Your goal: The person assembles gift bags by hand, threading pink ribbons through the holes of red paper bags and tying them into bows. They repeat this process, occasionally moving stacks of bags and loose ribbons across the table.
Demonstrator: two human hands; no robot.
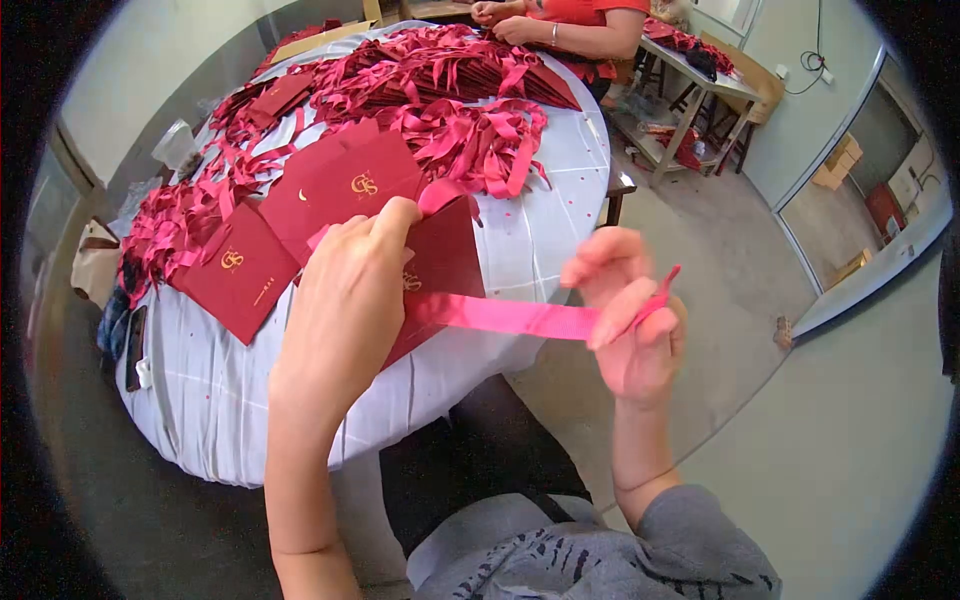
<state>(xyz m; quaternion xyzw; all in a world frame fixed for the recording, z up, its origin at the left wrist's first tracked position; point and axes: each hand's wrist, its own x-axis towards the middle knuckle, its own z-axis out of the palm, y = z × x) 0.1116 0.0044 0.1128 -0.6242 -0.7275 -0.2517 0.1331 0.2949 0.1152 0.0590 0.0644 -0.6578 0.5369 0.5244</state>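
Observation:
My left hand [345,285] is closed over a dark red gift bag [450,260] with a gold monogram, partly hidden behind my fingers. A pink ribbon [510,316] runs from the bag, stretched nearly level to the right. My right hand [640,330] pinches its far end, and a short tip sticks up past the fingers. Another loop of ribbon [440,195] rises above my left knuckles. More red bags [345,185] with gold print lie on the table just beyond, and one bag [240,270] rests flat to the left of my left hand.
A round table [560,220] with a white cloth carries heaps of pink ribbons [470,140] and rows of stacked red bags [430,80]. Across it, a person in a red top [590,25] works with both hands. A phone [135,345] lies at the left edge. A side table [700,75] stands behind.

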